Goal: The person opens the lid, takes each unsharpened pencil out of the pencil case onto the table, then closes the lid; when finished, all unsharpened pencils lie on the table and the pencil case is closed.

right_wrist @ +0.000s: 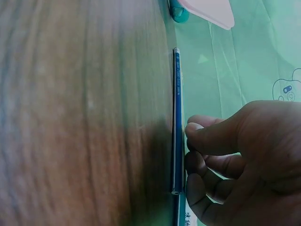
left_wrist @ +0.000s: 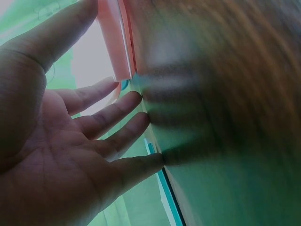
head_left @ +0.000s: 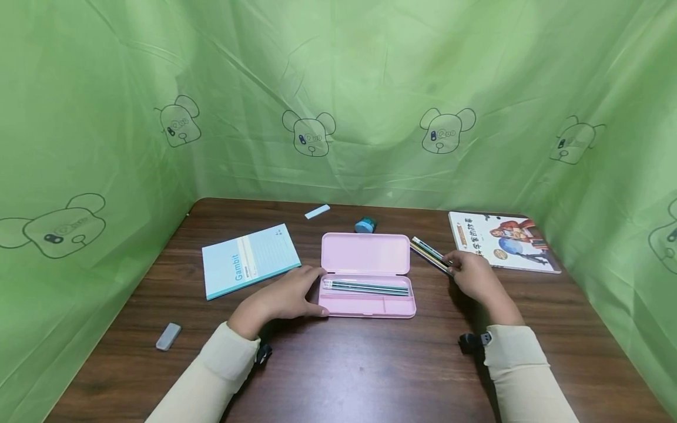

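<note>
2 hands are seen at work from the head view: the left hand [head_left: 288, 296], fingers spread, steadies the open pink case [head_left: 367, 275], where several pencils [head_left: 366, 286] lie already. The right hand [head_left: 472, 273] pinches loose pencils [head_left: 429, 254] lying on the table [head_left: 370, 370] beside the case. From the left wrist, straight fingers [left_wrist: 120, 110] are confirmed. From the right wrist, curled fingers [right_wrist: 207, 136] touch a blue pencil [right_wrist: 177, 117]. Loading seems underway; next, the pencils must be lifted clear and laid into the case.

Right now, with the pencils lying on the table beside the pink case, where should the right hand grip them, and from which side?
Probably at the near ends of the pencils, from above. They lie flat on the table, angled away from the pink case, so only their upper sides are free. The right hand already has its fingers curled at that near end.
</note>
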Demonstrator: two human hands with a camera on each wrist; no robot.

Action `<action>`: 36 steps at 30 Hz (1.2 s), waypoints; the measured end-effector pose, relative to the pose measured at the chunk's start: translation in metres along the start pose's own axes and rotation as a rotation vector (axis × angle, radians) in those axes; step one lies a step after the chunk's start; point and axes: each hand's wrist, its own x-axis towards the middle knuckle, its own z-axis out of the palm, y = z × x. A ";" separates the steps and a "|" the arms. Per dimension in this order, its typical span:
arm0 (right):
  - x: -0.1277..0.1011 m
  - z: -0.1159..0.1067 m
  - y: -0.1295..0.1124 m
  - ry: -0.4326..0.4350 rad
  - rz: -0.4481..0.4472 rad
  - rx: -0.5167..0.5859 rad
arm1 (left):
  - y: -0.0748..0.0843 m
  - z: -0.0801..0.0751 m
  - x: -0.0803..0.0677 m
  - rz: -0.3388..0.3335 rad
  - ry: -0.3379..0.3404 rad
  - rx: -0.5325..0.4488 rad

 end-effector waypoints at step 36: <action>-0.019 0.041 -0.118 -0.296 -0.420 -0.077 | 0.006 -0.004 -0.004 0.003 -0.005 -0.006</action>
